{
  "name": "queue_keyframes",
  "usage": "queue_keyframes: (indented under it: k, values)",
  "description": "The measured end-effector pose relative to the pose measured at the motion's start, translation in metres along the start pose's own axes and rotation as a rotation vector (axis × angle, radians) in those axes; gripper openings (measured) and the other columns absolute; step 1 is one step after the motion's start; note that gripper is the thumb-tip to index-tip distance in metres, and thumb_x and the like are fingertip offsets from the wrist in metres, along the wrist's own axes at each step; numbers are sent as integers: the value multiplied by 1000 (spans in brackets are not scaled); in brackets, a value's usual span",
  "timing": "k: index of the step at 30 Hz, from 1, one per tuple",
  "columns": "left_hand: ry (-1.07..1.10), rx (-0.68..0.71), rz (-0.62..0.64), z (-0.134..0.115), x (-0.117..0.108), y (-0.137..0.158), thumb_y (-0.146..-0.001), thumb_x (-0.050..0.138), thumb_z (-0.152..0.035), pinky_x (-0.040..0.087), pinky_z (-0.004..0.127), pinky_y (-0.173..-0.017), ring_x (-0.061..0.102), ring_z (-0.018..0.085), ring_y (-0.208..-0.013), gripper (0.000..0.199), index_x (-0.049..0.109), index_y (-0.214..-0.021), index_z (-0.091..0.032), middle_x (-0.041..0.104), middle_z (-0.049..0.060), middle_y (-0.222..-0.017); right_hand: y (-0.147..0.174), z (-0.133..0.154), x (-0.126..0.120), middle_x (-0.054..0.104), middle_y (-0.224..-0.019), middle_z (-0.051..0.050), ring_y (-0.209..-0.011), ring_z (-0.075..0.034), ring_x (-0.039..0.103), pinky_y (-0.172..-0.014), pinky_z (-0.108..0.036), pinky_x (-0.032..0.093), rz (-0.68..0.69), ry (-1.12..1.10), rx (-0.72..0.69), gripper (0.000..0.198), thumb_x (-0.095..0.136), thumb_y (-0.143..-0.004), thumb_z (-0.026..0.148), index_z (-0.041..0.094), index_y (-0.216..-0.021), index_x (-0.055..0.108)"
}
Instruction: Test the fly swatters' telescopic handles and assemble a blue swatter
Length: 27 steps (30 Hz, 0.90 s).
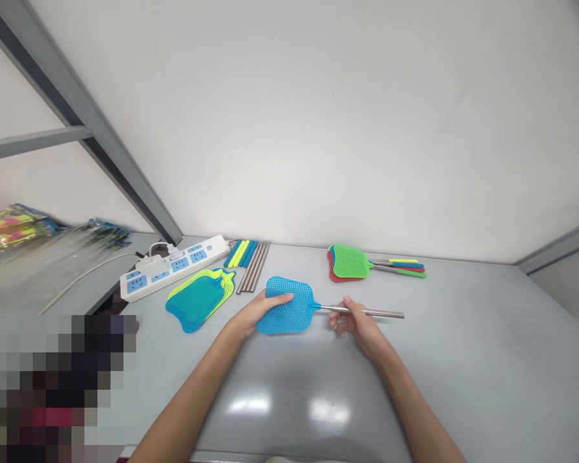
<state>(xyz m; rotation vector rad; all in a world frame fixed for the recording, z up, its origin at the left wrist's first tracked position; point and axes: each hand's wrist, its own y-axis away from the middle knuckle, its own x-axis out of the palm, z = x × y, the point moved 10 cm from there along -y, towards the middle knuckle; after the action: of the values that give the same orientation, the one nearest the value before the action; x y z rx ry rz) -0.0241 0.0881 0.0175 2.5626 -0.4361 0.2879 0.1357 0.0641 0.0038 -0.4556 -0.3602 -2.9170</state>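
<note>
A blue fly swatter point(289, 308) with a bare metal rod is held level above the middle of the table. My left hand point(258, 312) grips its perforated head at the left edge, thumb on top and fingers hidden underneath. Around the metal rod point(383, 314) is my right hand point(354, 321), thumb and fingers closed on it. To the left lie loose blue and yellow swatter heads point(197, 299), overlapping. Beside them are several metal rods point(254, 269) and several blue and yellow handle grips point(241, 253) in a row.
Assembled swatters point(351, 262) with coloured grips are stacked near the back wall. A white power strip point(174, 270) with plugs stands at the back left. Plastic-bagged goods point(19, 225) lie on a side table, past a grey metal frame point(101, 141). A blurred-out area covers the lower left.
</note>
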Motion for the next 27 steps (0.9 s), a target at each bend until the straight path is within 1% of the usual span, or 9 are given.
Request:
queue_keyframes:
  k: [4, 10, 18, 27]
  values:
    - [-20, -44, 2, 5, -3, -2, -60, 67, -32, 48, 34, -73, 62, 23, -75, 37, 58, -90, -13, 66, 10, -88, 1, -4, 9, 57, -57, -7, -53, -13, 52, -38, -20, 35, 57, 10, 23, 48, 37, -78, 47, 11, -62, 63]
    - [-6, -88, 28, 10, 3, -2, -61, 66, -32, 48, 34, -72, 63, 23, -74, 41, 57, -95, -12, 66, 11, -85, 0, -8, 10, 58, -56, -7, -53, -14, 53, -38, -21, 35, 75, 7, 27, 51, 36, -77, 50, 11, -59, 62]
    - [42, -136, 54, 21, 12, -5, -63, 64, -32, 49, 33, -71, 63, 23, -74, 42, 57, -100, -12, 66, 11, -88, -2, -2, 3, 58, -54, -6, -48, -12, 52, -41, -21, 36, 61, 4, -3, 49, 35, -79, 45, 11, -57, 62]
    - [86, -164, 14, 26, 15, -5, -62, 65, -32, 50, 30, -69, 63, 21, -72, 38, 60, -94, -12, 66, 11, -85, -3, -10, -4, 55, -52, -6, -46, -12, 50, -31, -17, 30, -3, -35, 23, 49, 35, -78, 47, 12, -53, 59]
